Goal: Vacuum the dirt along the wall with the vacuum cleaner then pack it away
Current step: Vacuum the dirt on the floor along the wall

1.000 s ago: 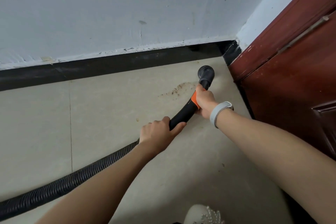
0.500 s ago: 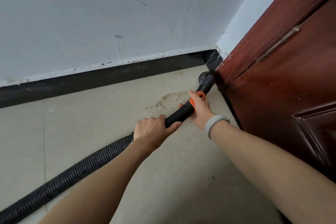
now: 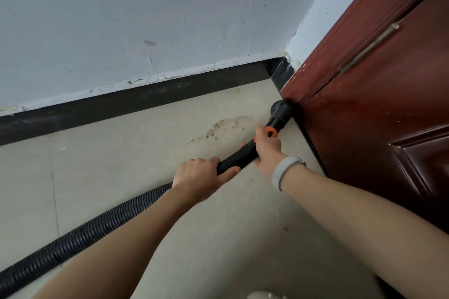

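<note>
Both hands grip the vacuum tube point(image 3: 239, 158): left hand point(image 3: 200, 175) mid-frame, right hand point(image 3: 267, 150) nearer the nozzle point(image 3: 280, 110), which is against the door point(image 3: 376, 104).

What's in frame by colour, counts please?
Black: 3, nozzle, wand tube, ribbed hose
Orange: 1, collar
Red-brown: 1, door
Grey: 1, wristband
Brown: 1, dirt patch
Total: 7
</note>
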Tool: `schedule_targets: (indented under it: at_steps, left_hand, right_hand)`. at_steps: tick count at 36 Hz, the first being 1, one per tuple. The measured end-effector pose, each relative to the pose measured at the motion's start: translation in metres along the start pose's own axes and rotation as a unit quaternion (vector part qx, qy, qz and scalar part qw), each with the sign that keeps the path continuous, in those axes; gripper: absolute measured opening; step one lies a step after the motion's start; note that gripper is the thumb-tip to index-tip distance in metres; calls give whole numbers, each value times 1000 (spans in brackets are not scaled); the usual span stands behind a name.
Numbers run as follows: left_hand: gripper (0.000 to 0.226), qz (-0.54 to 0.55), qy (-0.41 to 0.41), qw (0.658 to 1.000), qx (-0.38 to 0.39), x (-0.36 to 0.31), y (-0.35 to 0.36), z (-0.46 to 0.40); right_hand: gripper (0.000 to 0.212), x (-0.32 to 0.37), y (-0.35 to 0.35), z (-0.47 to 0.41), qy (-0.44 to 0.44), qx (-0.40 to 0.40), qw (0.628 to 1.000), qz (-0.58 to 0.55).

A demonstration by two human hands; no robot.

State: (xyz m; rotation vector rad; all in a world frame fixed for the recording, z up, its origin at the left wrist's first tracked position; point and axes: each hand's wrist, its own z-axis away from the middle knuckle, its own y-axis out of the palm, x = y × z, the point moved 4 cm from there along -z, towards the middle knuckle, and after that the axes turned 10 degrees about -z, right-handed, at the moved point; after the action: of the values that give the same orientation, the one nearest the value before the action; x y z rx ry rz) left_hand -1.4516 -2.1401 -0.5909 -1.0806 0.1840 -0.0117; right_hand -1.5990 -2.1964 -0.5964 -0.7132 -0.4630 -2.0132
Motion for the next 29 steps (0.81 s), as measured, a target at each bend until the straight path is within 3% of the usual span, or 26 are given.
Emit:
schedule_targets:
  at_steps: [9, 18, 29]
  left_hand:
    - [57, -29, 4, 999, -25, 4, -4, 34]
    - [54, 12, -49, 998, -34, 41, 11, 79]
    - [43, 22, -101, 994, -23, 98, 53, 168]
  right_hand:
    - [35, -13, -7, 31, 23, 52, 996, -67]
    - [31, -45, 24, 65, 24, 79, 996, -29]
    - [44, -123, 54, 137, 67, 132, 987, 63]
